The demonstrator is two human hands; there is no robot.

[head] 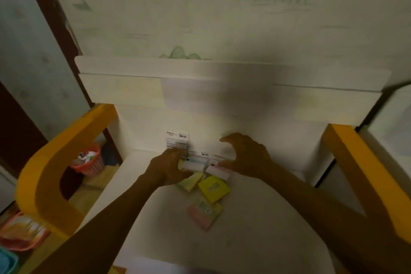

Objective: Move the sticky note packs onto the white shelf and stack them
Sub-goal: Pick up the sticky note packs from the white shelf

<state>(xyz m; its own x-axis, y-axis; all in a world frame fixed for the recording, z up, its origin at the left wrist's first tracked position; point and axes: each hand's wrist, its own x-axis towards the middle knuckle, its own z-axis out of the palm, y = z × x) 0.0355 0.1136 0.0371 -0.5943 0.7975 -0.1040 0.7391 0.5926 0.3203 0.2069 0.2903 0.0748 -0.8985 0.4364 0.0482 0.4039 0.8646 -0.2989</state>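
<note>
Pale, plastic-wrapped sticky note packs [201, 163] sit on the white shelf [255, 218], pinched between the left hand [168, 168] and right hand [245, 155]. Just nearer than that grip lie a yellow pack [214, 188] and a pink pack [203, 212], while another pack [177, 141] stands upright beyond the left fingers.

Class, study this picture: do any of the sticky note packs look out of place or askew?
Yes. Three packs lie loose and skewed, not stacked: a pale yellow pack, a bright yellow pack turned at an angle, and a pink and yellow pack nearer the camera. Both hands, left hand and right hand, are on the white packs behind them.
</note>
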